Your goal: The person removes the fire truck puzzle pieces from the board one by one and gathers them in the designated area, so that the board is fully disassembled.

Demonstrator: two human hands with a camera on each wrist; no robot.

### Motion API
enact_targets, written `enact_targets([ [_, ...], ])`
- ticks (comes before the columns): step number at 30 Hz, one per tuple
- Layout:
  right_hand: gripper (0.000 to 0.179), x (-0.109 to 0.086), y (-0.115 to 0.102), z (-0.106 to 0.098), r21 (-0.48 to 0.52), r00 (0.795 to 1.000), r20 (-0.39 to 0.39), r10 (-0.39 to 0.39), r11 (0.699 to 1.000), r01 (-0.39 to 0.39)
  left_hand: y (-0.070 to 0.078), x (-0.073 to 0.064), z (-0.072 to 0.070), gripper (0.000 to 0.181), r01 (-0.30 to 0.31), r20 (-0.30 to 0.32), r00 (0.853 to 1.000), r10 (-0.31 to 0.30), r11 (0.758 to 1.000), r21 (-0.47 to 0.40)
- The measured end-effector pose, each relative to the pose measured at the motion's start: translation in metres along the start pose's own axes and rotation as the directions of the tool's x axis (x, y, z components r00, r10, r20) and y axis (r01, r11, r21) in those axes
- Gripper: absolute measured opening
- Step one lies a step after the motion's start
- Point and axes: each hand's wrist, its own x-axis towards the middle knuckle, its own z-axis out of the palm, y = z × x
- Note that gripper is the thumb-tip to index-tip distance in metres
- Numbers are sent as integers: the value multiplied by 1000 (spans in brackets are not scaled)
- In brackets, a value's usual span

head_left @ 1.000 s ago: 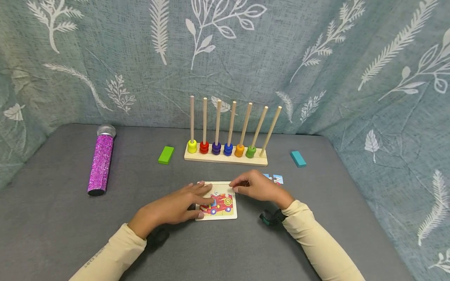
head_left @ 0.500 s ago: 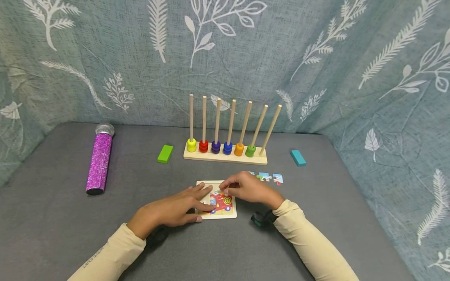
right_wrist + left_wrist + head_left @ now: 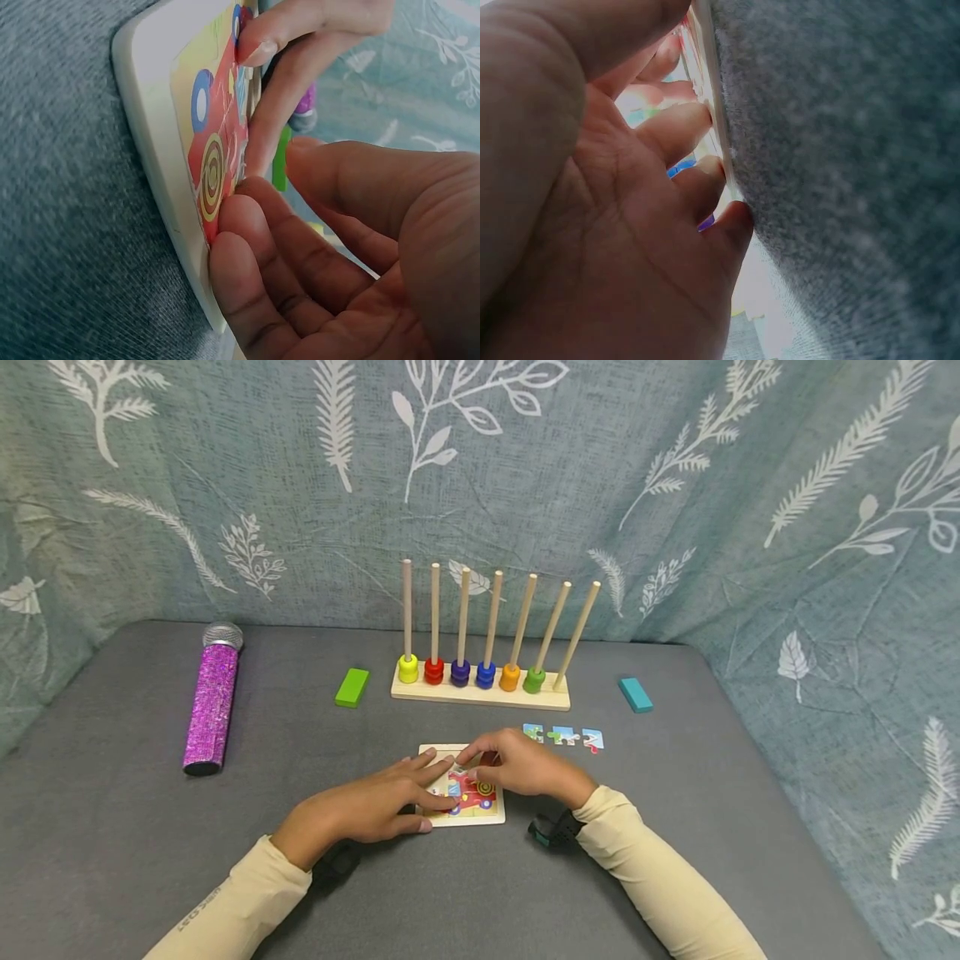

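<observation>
One puzzle board [image 3: 480,822] lies beneath your left hand [image 3: 375,797], fingers spread, and your right hand [image 3: 528,764], whose fingertips touch it with the thumb apart. Gray desk [image 3: 480,893] stretches from its near edge toward you; three loose pieces [image 3: 562,735] lie just beyond your right hand.

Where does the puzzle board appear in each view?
Head: the puzzle board is low centre, partly covered by the left hand.
Left wrist: only its pale edge, upper centre.
Right wrist: slanting from upper left to bottom centre.
Shared landmark: the left hand.
</observation>
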Motion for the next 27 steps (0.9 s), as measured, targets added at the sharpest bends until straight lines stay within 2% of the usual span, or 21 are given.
enact_targets([
  [10,20,1,3,2,13,997,-14,-75,997,75,3,0,-2,39,31,9,999,-31,999,-11],
  [16,20,2,2,3,47,997,-50,-66,997,68,3,0,-2,40,23,10,1000,-23,1000,-4],
  [22,22,5,-1,5,124,996,-87,-35,991,46,2,0,-2,39,22,11,1000,-22,1000,0],
  [27,25,7,-2,9,199,998,-65,-10,980,23,3,0,-2,39,19,2,1000,-19,1000,9],
])
